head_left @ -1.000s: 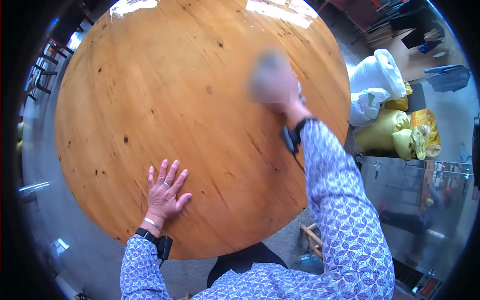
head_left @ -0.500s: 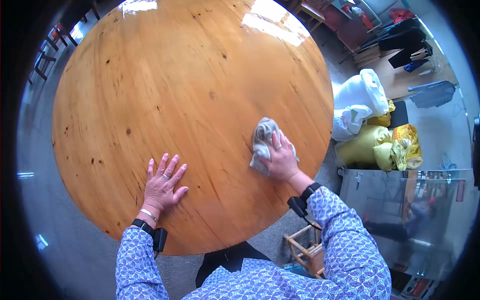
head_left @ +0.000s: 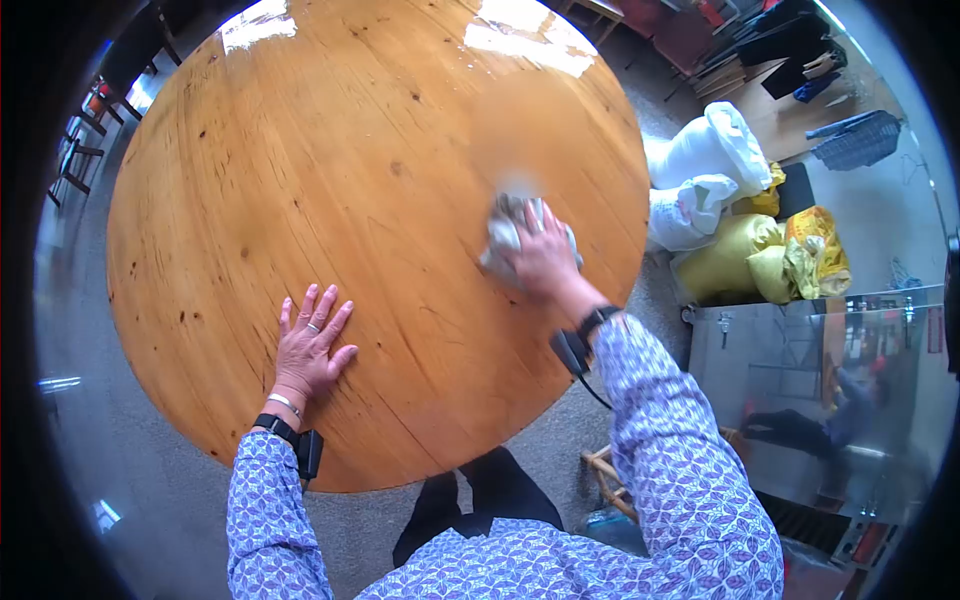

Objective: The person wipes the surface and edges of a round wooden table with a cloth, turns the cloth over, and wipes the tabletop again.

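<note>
A grey-white cloth lies bunched under my right hand, which presses it against the right part of a round wooden table. The fingers rest over the cloth, pointing away from me. On the near left of the tabletop my left hand lies flat with its fingers spread, holding nothing. The varnished wood has dark knots and streaks, and bright reflections show at its far edge.
White sacks and yellow sacks stand right of the table. Nearer, a shiny metal-fronted cabinet reflects a person. A bamboo stool is by my right arm. Dark stools stand at the far left.
My right hand has slid the cloth away from me and slightly left across the tabletop. My left hand stays flat on the wood. The whole view has shifted a little.
</note>
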Demonstrator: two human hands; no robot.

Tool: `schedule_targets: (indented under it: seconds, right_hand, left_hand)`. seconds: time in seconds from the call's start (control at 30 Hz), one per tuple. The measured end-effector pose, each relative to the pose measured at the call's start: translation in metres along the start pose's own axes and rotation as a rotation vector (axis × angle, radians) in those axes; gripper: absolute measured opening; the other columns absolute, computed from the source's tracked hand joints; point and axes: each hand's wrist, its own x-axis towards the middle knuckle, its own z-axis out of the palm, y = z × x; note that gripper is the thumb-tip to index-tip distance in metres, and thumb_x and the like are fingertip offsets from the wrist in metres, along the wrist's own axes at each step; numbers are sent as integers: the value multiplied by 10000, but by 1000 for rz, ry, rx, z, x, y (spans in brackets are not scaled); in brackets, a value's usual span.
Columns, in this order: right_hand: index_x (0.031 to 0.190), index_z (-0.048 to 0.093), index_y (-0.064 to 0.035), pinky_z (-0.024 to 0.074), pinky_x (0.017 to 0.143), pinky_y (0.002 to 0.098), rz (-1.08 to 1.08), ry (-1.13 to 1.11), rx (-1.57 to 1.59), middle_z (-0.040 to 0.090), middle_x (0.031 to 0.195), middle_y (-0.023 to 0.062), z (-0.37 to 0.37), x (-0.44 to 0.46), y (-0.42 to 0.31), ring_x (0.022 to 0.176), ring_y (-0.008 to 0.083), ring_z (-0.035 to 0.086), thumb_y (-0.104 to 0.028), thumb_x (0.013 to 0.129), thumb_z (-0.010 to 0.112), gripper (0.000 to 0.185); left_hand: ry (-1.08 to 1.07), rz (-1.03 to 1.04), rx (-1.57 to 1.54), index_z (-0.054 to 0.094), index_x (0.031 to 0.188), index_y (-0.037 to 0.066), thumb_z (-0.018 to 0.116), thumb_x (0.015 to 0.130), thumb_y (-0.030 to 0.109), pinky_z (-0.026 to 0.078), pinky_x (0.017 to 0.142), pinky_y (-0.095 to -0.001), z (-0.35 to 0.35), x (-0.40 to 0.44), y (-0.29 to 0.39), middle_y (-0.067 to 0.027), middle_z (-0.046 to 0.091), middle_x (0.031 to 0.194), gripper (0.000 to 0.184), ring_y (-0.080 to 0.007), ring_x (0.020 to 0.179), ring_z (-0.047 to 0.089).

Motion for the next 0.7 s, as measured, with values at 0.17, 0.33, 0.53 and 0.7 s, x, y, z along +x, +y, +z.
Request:
schedule_targets:
  seconds: [0.17,0.33,0.53,0.7]
  right_hand:
    - [1353,524,-60,273,1110,559,1,-90,6,352,1492,249,-9,-58,22,1369,484,298,-462,875,619,632]
    - [1373,508,-84,263,1124,547,-17,-21,9,329,1517,218,7,67,36,1380,478,280,-493,901,569,627]
    - [1395,469,-68,259,1131,548,-43,53,99,320,1526,201,18,202,56,1385,487,269,-408,930,518,578]
    - [1288,559,-63,302,1084,571,-386,23,140,357,1476,190,6,95,94,1362,470,306,-415,809,676,605]
  left_hand:
    - [67,-262,49,393,1475,203,564,891,454,59,1151,-598,20,9,29,-80,229,1594,659,-311,1481,143]
    - [127,-450,81,319,1509,158,504,926,496,46,1136,-627,42,53,97,-137,153,1607,698,-384,1479,81]
    - [110,-526,128,315,1507,134,531,909,474,68,1156,-581,44,84,128,-132,157,1608,721,-379,1478,94]
    - [116,-530,137,318,1507,137,560,884,442,72,1160,-573,41,86,128,-130,174,1606,735,-367,1480,106]
